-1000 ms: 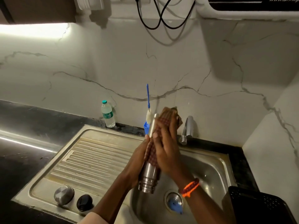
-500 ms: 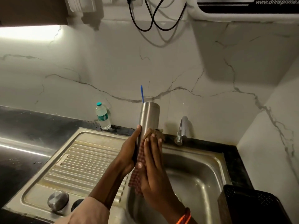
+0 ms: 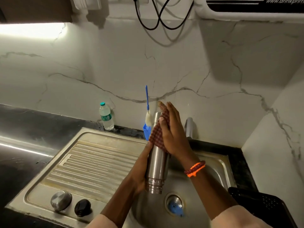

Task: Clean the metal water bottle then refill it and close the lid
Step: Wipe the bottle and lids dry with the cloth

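- The right hand's (image 3: 172, 134) fingers (image 3: 171, 112) lie straight and together, pressing a red checked cloth (image 3: 158, 137) flat against the far part of the metal water bottle (image 3: 157, 163); the thumb rests on the cloth near the bottle's far end.
- The left hand (image 3: 139, 176) curls around the bottle's near end from the left; its fingertips are hidden behind the steel, so the exact grip cannot be told.
- The bottle is held upside down and tilted over the sink basin (image 3: 218, 163), its ribbed, open neck (image 3: 154, 185) pointing down above the drain (image 3: 174, 203).
- It looks rigid and, being empty, probably light; the smooth steel is likely slippery if wet, so the ribbed neck and the cloth-covered part seem the surest holds.
- Both forearms rise from the near edge, the right wrist wearing an orange bracelet (image 3: 195, 169).
- On the near-left of the drainboard (image 3: 92, 163) sit a steel cap (image 3: 61, 200) and a dark cap (image 3: 82, 207); which one closes the bottle cannot be told.
- A bottle brush (image 3: 147, 111) stands in a blue holder (image 3: 146, 131) at the far edge, a plastic water bottle (image 3: 106, 116) to its left, the tap (image 3: 189, 127) to the right.
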